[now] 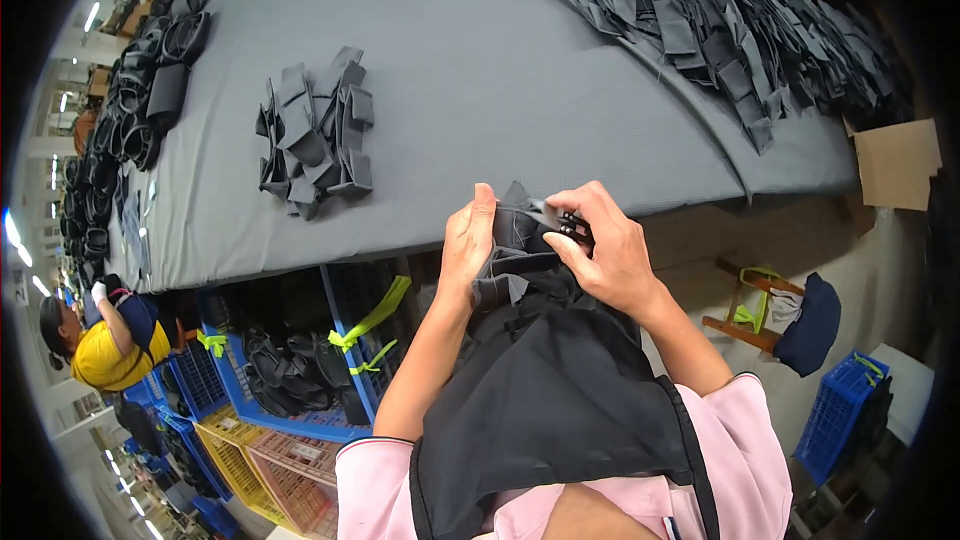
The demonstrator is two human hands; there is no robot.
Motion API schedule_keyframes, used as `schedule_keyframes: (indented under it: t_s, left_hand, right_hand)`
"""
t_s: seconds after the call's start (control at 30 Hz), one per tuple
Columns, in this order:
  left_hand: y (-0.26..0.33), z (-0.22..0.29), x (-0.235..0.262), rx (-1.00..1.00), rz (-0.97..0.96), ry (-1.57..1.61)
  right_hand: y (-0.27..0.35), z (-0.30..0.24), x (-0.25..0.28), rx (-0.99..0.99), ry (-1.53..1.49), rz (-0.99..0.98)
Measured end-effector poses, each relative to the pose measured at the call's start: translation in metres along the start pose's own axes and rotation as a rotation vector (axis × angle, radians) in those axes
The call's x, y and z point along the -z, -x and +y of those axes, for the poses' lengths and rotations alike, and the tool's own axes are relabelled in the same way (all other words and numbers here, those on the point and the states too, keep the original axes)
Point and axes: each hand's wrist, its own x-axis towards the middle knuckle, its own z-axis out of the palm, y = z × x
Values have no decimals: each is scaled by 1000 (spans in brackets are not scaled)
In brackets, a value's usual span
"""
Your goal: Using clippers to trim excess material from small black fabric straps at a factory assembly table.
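Above my lap, by the table's front edge, my left hand grips a dark grey fabric piece with loose light threads on it. My right hand is closed round small thread snips with a dark handle. Their pale metal end is blurred and lies against the upper right of the fabric. More dark folded cloth hangs below my hands over my black apron. The fingertips of my left hand are partly hidden behind the fabric.
On the grey cloth-covered table lie a small pile of dark strips and a large heap of strips. Blue crates stand below left. A stool is at right; a person in yellow works far left.
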Motion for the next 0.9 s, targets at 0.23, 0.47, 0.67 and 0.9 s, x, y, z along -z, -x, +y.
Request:
schedule_keyframes:
  t_s: [0.23, 0.47, 0.67, 0.9]
  left_hand:
    - [15, 13, -8, 55, -31, -41]
    - [17, 13, -7, 89, -83, 45]
    - [21, 17, -5, 162, -95, 53]
    - [24, 22, 5, 248, -207, 18]
  right_hand:
    - [-2, 1, 10, 269, 288, -163]
    - [-3, 1, 7, 365, 327, -127]
    - [4, -1, 2, 316, 297, -62]
    - [-4, -9, 14, 215, 111, -209]
